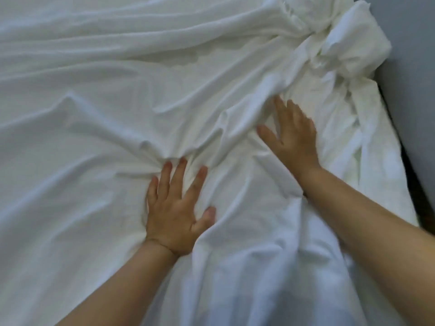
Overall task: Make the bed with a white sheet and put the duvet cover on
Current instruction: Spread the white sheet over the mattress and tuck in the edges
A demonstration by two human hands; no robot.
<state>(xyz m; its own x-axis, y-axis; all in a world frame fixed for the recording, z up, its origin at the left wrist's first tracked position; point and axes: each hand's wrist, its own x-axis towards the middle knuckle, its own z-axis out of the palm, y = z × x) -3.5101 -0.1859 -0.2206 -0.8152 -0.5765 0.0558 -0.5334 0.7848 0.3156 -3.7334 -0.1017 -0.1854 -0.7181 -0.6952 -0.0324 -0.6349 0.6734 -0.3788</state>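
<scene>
A wrinkled white sheet [98,95] covers nearly the whole view. My left hand [175,208] lies flat on it near the centre, fingers spread, with folds bunched just beyond the fingertips. My right hand [290,135] rests palm down farther right and higher, fingers apart, a little blurred. Neither hand holds any cloth. At the top right the white fabric is gathered into a thick twisted bundle [348,43] by the bed's edge.
A grey wall [414,67] runs along the right side of the bed. A dark gap [417,198] shows between the bed's right edge and the wall. Long creases run across the sheet on the left.
</scene>
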